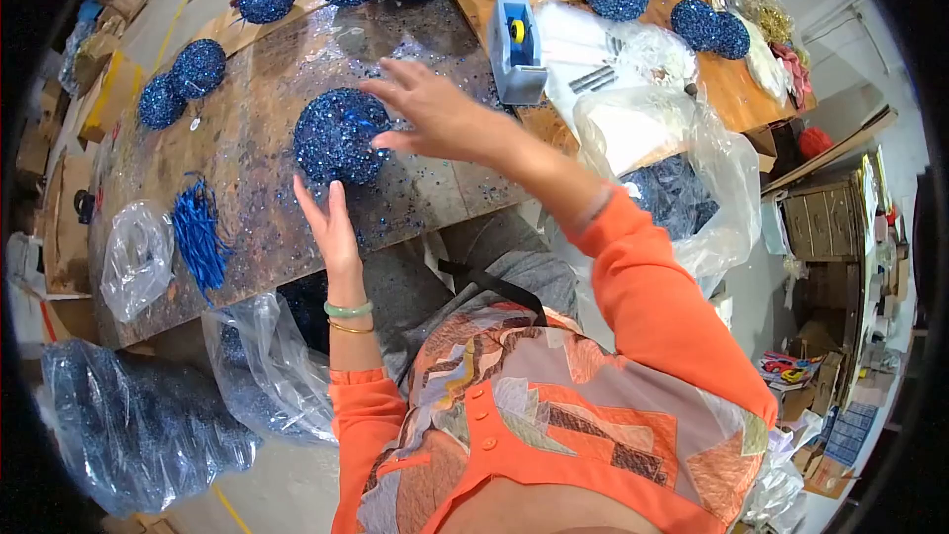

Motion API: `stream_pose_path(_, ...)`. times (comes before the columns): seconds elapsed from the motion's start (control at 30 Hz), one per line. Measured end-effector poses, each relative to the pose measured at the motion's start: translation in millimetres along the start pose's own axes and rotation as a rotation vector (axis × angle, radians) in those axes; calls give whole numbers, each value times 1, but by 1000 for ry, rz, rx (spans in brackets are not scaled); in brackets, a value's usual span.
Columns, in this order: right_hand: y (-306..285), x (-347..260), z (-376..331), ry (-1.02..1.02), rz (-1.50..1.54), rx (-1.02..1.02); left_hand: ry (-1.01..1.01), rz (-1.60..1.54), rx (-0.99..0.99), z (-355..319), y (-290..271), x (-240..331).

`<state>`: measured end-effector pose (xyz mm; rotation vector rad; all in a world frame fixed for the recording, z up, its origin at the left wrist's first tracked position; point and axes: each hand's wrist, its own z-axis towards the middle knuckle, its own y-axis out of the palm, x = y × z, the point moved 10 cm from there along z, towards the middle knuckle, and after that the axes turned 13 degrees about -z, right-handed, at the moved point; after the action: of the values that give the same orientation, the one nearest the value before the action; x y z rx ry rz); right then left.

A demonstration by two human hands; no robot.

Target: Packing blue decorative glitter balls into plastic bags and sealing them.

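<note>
A blue glitter ball [336,143] rests on the worn wooden table in front of me. My left hand [331,232] is at its near side, thumb and fingers apart and pointing up at it; whether the fingertips touch the ball I cannot tell. On the ball's right side my right hand [425,109] is spread, slightly blurred, with its fingertips at or just over the surface. Neither hand grips anything. A bundle of shiny blue strands [201,234] lies to the left, beside a clear plastic bag [138,259].
More blue glitter balls [198,69] line the table's [435,203] left and far sides. A blue tape dispenser [518,49] stands to the right, by an open plastic bag [727,173] with dark blue material. Another bag of blue glittery pieces [138,425] sits below the left edge.
</note>
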<state>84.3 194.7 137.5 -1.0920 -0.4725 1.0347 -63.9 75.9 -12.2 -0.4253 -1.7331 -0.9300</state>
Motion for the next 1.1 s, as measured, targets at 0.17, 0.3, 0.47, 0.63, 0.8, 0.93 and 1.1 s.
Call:
stream_pose_path(0.17,-100,72,-38,130,48,-123,403,297,-85,-15,4,19)
stream_pose_path(0.3,-131,236,-66,455,-329,-110,435,433,-63,-29,6,28)
stream_pose_path(0.47,-61,349,-116,560,-360,-410,276,385,-32,-39,-1,25)
stream_pose_path(0.63,33,371,-179,841,-138,-817,234,420,-43,-73,-29,15)
stream_pose_path(0.8,42,398,-190,881,-114,-596,113,469,-95,-102,-39,-4)
stream_pose_path(0.93,44,420,-203,851,-77,-456,20,487,-142,-106,-18,-22)
stream_pose_path(1.1,34,367,-183,506,-169,-364,-21,447,-287,-118,32,-30)
